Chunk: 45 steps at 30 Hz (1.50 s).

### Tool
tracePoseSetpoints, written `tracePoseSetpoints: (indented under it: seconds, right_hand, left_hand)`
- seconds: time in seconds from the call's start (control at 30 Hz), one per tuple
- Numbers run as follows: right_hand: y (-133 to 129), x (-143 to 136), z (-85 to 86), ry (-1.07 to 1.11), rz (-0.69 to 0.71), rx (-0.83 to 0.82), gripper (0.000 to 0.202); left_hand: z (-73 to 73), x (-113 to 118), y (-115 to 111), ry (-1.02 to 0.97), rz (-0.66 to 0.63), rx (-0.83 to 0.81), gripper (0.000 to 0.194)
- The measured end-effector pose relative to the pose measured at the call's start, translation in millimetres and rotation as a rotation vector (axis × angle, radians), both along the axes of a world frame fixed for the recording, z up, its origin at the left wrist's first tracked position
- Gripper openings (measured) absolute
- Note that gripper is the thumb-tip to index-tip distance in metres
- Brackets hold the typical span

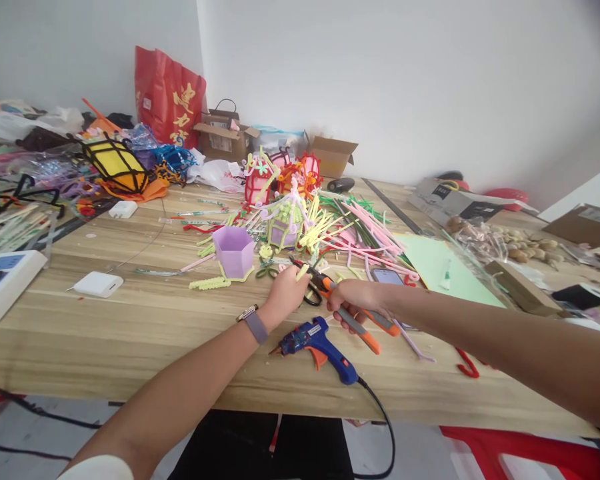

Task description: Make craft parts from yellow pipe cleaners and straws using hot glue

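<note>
My right hand (354, 301) is wrapped around pliers (367, 339) with orange and grey handles, their dark jaws pointing to the far left. Close to the jaws, my left hand (286, 293) pinches a short pale yellow pipe cleaner (303, 271); whether the jaws touch it I cannot tell. Black-handled scissors (313, 298) lie between the hands, partly covered. Nearer me rests a blue glue gun (320, 347) with an orange trigger. A purple hexagonal cup (234, 253), edged at its base with yellow-green pipe cleaner, stands beyond my left hand.
Behind lie finished-looking pipe-cleaner lanterns (284, 223) and loose pipe cleaners (365, 227). A phone (387, 276) lies partly under my right forearm. At left are a white charger (99, 284) and a power strip (10, 287). The glue gun's cord (387, 420) hangs over the front edge.
</note>
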State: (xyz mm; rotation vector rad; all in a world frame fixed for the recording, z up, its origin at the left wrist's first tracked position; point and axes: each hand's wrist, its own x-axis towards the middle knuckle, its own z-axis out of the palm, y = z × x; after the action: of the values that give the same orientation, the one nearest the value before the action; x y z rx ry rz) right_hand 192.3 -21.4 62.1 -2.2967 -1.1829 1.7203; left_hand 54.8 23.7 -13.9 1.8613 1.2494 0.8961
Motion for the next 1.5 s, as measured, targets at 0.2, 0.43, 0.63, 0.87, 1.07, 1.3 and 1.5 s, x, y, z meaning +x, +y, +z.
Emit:
tracePoseSetpoints:
  seconds: [0.2,0.43,0.63,0.87,1.07,1.3,1.5]
  right_hand:
    - [4,2,-4.0,-0.023,0.013,-0.047,0.010]
    - [6,4,-6.8,-0.023,0.028,-0.084,0.014]
    - [9,4,-11.0,0.002,0.019,-0.052,0.023]
    - [16,32,12.2,0.082,-0.038,0.072,0.012]
    - [32,70,9.7,0.148,-0.247,0.289,0.013]
    - [60,85,-30.9,0.142,-0.348,0.393,0.010]
    - [83,90,-59.3,0.128,-0.349,0.497,0.033]
  left_hand:
    - [-6.1,1,0,0.017,-0.016,-0.018,0.022]
    - [-8.6,1,0,-0.007,-0.037,-0.053,0.022]
    - [-6.6,-2,4,-0.083,-0.026,-0.096,0.019]
    - [7.0,-14,6,-0.316,-0.085,-0.296,0.021]
    - [20.2,-26,16,-0.608,-0.237,-0.630,0.040]
    - [38.2,-29,18,-0.868,-0.293,-0.752,0.014]
    - [56.7,-60,-4,-0.850,-0.348,-0.775,0.011]
